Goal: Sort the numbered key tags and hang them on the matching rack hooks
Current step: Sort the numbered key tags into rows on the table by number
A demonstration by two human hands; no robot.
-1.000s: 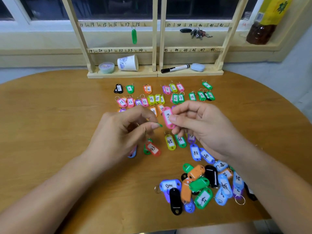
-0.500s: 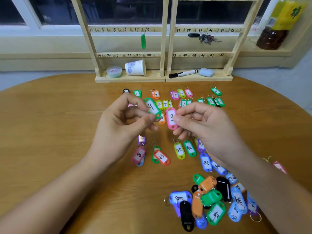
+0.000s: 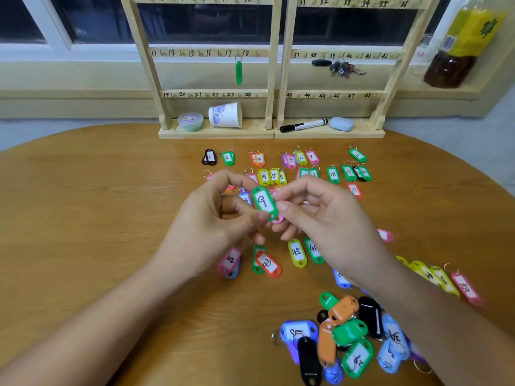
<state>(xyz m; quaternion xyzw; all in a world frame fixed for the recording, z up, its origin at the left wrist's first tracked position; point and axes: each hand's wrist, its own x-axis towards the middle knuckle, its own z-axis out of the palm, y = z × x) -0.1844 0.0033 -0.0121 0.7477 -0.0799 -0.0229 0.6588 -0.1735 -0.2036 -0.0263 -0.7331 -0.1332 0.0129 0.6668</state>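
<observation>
While you hold both hands close together above the round wooden table (image 3: pixel 83 218), the head view shows your left hand (image 3: pixel 220 221) pinching the green plastic key tag marked 9 (image 3: pixel 264 202) by its lower end, with thumb and curled fingers narrow around it. The tag stands almost upright with its white label turned to you, I think so that you can read the number. Your right hand (image 3: pixel 326 218) has its fingertips closed too, touching the right edge of the green tag. A pink plastic key tag (image 3: pixel 277 219) peeps out just behind and under it. It seems the right hand pinches that one, though most of it is hidden. So the two tags overlap exactly where both grips meet, probably to compare them.

Beyond the grip, the laid-out rows of small coloured tags (image 3: pixel 301 157) run in number order, and a gap between 7 and 10 looks like the place for this 9. Farther beyond stands the pale wooden rack with numbered hooks (image 3: pixel 274 79), where one slim green tag (image 3: pixel 238 72) hangs at hook 18. On your side of the grip, to the right, lies the mixed pile of unsorted tags (image 3: pixel 348 330).
</observation>
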